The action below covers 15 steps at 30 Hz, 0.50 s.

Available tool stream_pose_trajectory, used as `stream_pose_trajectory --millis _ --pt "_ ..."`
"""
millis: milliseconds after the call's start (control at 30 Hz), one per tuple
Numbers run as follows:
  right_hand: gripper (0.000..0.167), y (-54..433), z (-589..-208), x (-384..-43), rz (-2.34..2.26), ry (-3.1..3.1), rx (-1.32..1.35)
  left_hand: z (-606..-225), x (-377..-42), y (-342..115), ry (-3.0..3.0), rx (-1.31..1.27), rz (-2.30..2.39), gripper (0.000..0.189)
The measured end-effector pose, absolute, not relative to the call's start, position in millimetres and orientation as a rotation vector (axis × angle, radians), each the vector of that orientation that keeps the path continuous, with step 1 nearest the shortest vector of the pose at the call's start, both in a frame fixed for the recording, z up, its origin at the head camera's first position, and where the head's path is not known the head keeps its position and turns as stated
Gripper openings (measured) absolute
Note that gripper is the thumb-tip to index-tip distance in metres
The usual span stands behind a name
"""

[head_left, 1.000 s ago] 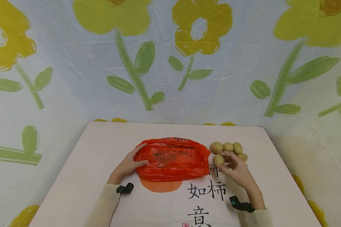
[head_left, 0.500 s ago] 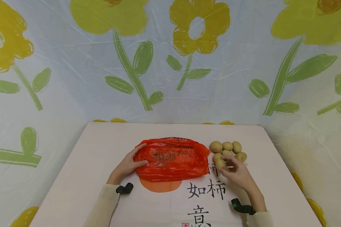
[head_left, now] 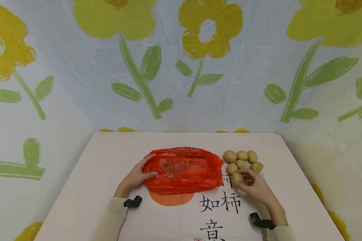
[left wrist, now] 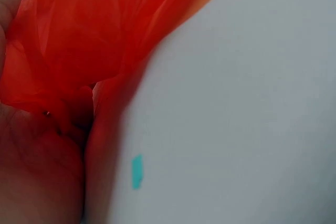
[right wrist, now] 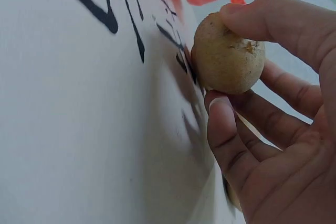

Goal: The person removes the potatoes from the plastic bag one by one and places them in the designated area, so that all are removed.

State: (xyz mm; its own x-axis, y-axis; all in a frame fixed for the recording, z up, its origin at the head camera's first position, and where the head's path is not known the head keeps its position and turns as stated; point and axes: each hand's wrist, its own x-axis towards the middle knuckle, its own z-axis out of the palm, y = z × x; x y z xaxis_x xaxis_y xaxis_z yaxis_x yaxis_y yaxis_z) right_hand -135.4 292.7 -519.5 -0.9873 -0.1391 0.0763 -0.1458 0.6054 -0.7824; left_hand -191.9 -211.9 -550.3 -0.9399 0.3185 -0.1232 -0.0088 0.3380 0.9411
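In the head view, my left hand (head_left: pixel 135 175) holds the left end of a red plastic bag (head_left: pixel 184 170), thumb and forefinger lying over it. The left wrist view has the crinkled red bag (left wrist: pixel 89 35) draped against the palm, with the other fingers partly covered. To the right of the bag, my right hand (head_left: pixel 256 185) pinches a small tan potato (head_left: pixel 237 178) at the near side of a group of similar potatoes (head_left: pixel 230 156). Close up in the right wrist view, the thumb and fingers grip the potato (right wrist: pixel 226 59), which has a brown scabby spot, low against the tabletop.
A pale table cover (head_left: pixel 114 144) carries black brush characters (head_left: pixel 211 202) and an orange round print (head_left: pixel 170 198) partly under the bag. Behind the table hangs a flower-patterned cloth (head_left: pixel 244 107). Dark cameras are strapped to both wrists.
My right hand has set one potato into the second row, then shifted slightly toward me and right with the pinched one. The left hand and bag have stayed put.
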Motion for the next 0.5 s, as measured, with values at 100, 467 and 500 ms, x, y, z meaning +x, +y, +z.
stream_pose_trajectory --millis 100,467,500 --pt "0.049 295.8 -520.5 -136.4 1.331 -2.841 0.227 -552.1 -192.0 -210.6 2.321 0.269 1.636 0.078" --pt "0.050 298.2 -525.0 -138.1 1.328 -2.861 0.188 -552.1 -191.5 -210.2 2.278 0.245 1.681 0.079" --pt "0.050 298.0 -524.9 -138.0 1.328 -2.866 0.182 -552.2 -191.3 -210.3 2.272 0.245 1.687 0.079"
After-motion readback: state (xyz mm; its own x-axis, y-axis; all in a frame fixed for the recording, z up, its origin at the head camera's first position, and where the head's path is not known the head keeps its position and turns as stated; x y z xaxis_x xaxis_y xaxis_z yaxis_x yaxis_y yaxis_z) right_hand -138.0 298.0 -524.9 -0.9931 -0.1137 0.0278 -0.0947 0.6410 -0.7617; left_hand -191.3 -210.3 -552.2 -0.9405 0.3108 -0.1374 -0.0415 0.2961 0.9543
